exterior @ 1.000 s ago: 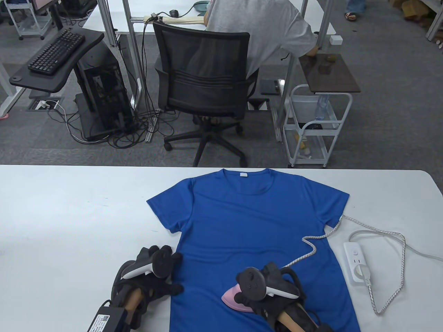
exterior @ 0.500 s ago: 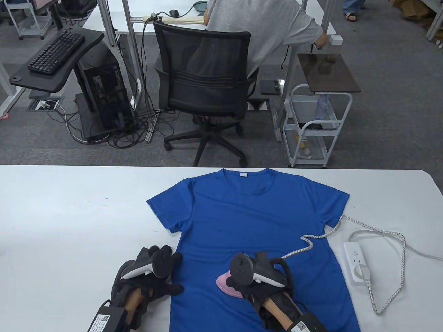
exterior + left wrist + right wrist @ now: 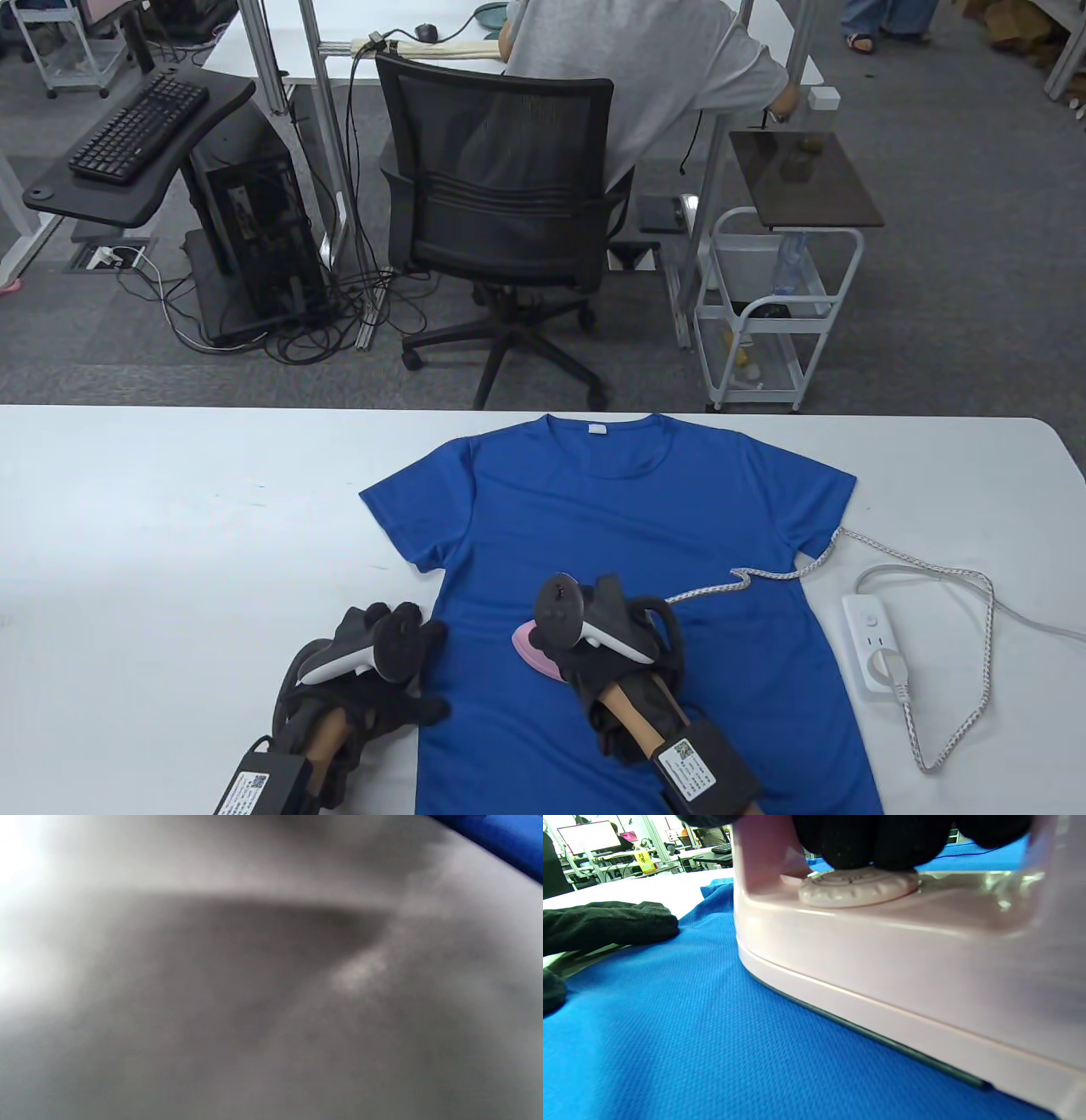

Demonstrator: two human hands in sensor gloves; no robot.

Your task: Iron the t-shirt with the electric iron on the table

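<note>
A blue t-shirt (image 3: 611, 526) lies flat on the white table (image 3: 170, 509), collar at the far side. My right hand (image 3: 585, 654) grips the handle of a pink electric iron (image 3: 533, 647), whose soleplate rests flat on the lower middle of the shirt. In the right wrist view the iron (image 3: 882, 955) fills the right side with my gloved fingers (image 3: 874, 840) curled over its handle above the dial. My left hand (image 3: 399, 662) lies flat, fingers pressing the shirt's left hem edge; the left wrist view is a blur with a corner of the t-shirt (image 3: 509, 840).
The iron's braided cord (image 3: 764, 586) runs right across the shirt to a white power strip (image 3: 874, 649) near the table's right edge. Beyond the table's far edge a person sits in a black office chair (image 3: 501, 204), beside a white cart (image 3: 776, 314).
My right hand has slid the iron up and to the left across the shirt, dragging the cord with it. The left hand has stayed put.
</note>
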